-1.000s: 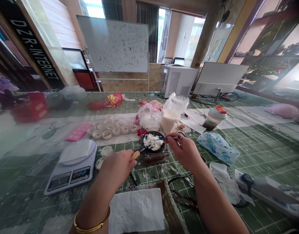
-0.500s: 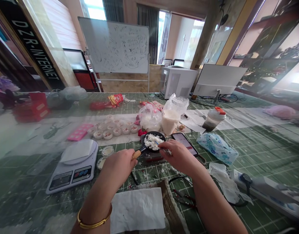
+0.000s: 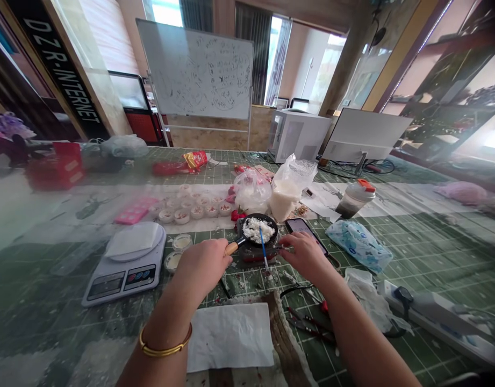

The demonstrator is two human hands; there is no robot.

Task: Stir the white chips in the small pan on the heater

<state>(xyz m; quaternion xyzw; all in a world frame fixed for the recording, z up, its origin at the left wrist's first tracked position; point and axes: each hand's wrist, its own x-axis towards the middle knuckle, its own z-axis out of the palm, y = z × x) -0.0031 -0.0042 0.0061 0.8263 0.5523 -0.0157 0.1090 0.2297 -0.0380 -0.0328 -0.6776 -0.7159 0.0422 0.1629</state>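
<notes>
A small black pan (image 3: 267, 224) heaped with white flakes sits on a low dark stove (image 3: 255, 256). My left hand (image 3: 202, 264) is closed round the pan's wooden handle. A thin blue stick (image 3: 264, 248) leans out of the pan toward me, and no hand holds it. My right hand (image 3: 306, 253) is just right of the stove, fingers bent and pinched at its right edge. A phone (image 3: 300, 228) lies just beyond that hand.
A kitchen scale (image 3: 126, 263) stands at the left, white paper (image 3: 231, 336) lies in front of me. Small filled cups (image 3: 194, 210), a bag of white flakes (image 3: 285, 194), a shaker bottle (image 3: 354, 196), a tissue pack (image 3: 358, 245), pliers (image 3: 311, 323) and a power strip (image 3: 440, 318) lie around.
My right hand let go of the blue stick, which now leans in the pan, and moved down to the stove's right edge. The left hand kept its grip on the handle.
</notes>
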